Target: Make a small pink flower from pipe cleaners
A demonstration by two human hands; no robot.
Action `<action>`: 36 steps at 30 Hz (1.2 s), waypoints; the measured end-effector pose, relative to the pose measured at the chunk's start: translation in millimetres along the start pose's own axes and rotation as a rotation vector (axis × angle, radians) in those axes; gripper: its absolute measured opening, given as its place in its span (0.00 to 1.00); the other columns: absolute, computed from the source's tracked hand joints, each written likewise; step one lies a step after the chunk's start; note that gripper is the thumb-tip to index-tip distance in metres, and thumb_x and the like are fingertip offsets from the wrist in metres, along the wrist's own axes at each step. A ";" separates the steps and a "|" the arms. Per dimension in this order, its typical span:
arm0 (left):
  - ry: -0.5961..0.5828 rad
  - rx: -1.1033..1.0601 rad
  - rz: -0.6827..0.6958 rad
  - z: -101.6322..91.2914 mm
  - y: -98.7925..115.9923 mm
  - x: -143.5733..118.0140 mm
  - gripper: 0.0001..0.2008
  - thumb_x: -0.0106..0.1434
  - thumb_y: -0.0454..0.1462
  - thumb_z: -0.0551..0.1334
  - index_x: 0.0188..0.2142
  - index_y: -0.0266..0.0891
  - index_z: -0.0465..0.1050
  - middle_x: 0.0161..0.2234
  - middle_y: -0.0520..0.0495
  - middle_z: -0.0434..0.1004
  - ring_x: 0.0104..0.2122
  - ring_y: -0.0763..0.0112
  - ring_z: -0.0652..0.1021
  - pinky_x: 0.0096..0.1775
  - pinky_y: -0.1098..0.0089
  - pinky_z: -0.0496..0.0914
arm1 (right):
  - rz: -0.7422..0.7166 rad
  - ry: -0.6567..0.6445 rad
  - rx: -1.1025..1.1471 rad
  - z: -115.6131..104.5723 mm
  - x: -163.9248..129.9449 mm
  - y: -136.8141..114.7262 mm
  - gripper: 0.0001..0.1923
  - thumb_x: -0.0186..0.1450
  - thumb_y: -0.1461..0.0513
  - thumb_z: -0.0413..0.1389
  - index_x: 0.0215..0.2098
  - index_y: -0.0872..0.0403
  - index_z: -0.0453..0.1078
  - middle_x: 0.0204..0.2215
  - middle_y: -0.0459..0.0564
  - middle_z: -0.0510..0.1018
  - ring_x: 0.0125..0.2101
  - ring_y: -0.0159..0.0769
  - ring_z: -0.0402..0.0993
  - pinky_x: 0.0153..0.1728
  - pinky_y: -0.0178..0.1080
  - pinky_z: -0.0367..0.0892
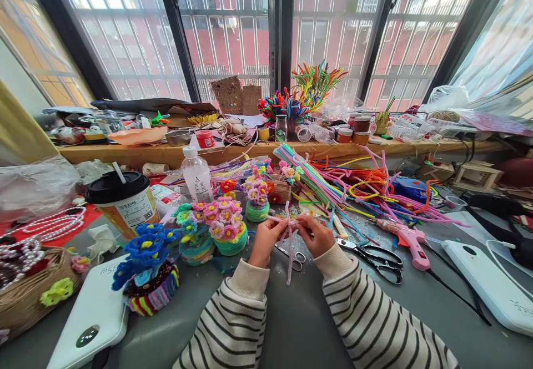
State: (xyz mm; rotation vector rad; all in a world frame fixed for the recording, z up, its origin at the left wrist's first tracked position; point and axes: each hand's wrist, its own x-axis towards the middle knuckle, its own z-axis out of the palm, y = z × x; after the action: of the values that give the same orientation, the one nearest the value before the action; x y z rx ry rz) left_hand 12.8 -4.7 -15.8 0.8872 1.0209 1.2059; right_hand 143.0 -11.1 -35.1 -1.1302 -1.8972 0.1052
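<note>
A pink pipe cleaner is held over the near middle of the grey table, its ends crossing between the two hands and one tail hanging down toward the viewer. The left hand pinches it from the left, and the right hand pinches it from the right, both closed tight on the stem, fingertips nearly touching. This looks like the twisting or bending step of forming a petal or loop; the next move likely calls for a firm pinch at the crossing and a small turn of the free tail. Small scissors lie just beneath the hands, larger black scissors to the right, then a pink glue gun. Finished flower pots stand to the left, loose pipe cleaners farther right.
</note>
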 end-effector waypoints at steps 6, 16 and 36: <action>0.009 0.020 0.004 0.8 -0.1 -1.0 0.11 0.39 0.38 0.63 0.23 0.33 0.70 0.19 0.51 0.72 0.20 0.76 0.71 0.25 0.75 0.66 | -0.114 0.021 -0.083 1.8 0.1 5.0 0.08 0.56 0.65 0.45 0.29 0.54 0.66 0.26 0.49 0.74 0.28 0.33 0.70 0.28 0.33 0.64; -0.011 -0.017 -0.001 -1.2 1.7 -1.6 0.13 0.38 0.37 0.64 0.25 0.33 0.68 0.21 0.51 0.73 0.22 0.75 0.72 0.26 0.75 0.66 | 0.020 0.038 0.171 0.0 1.3 -1.4 0.08 0.56 0.62 0.47 0.31 0.55 0.65 0.26 0.50 0.73 0.26 0.31 0.69 0.26 0.32 0.66; 0.066 0.162 0.207 2.1 3.4 -2.5 0.09 0.37 0.36 0.64 0.20 0.33 0.70 0.18 0.51 0.71 0.20 0.77 0.69 0.23 0.77 0.63 | 0.946 -0.242 1.185 10.7 7.2 -2.7 0.12 0.42 0.56 0.56 0.17 0.57 0.63 0.12 0.41 0.58 0.12 0.21 0.52 0.07 0.25 0.43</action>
State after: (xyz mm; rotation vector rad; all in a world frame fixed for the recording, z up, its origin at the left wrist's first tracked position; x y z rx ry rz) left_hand 13.6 -6.7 -11.6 1.1076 1.1123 1.3466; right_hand 132.1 -3.7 -35.5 -1.0112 -0.9392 1.6782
